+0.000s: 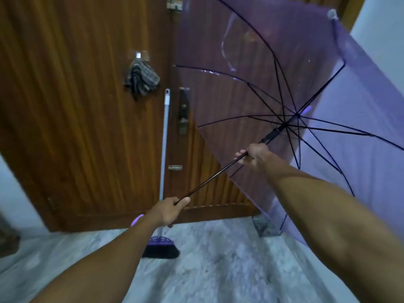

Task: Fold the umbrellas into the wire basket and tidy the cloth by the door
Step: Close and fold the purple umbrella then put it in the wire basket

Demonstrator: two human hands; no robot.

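Nearest the camera, two bare forearms reach forward over the pale mottled floor [218,270]. The left hand [169,212] is curled tight around the lower end of the umbrella [273,68], thumb laid along the top of the thin black shaft [215,176]; a bit of purple handle [137,219] pokes out just behind its wrist. Just past and below this hand stands a broom [160,246], its black bristles on the floor and its pale stick leaning up against the door.

Up and to the right of the left hand, the shaft runs on a slant to the right hand [254,155], whose fingers wrap round it just below the black runner [272,135]. The two hands are well apart along the shaft.

Beyond the right hand the umbrella is fully spread: a see-through purple canopy on black ribs that fan out from the hub just past the runner. The canopy is tipped on its side, its lower edge near the floor to the right of the right hand, its upper edge reaching high above it.

Farthest off, behind both hands, is the brown wooden door [76,106]. A checked cloth [142,78] hangs bunched from a hook on it, well above the left hand. A dark metal lock plate [184,111] sits on the door between the cloth and the canopy.
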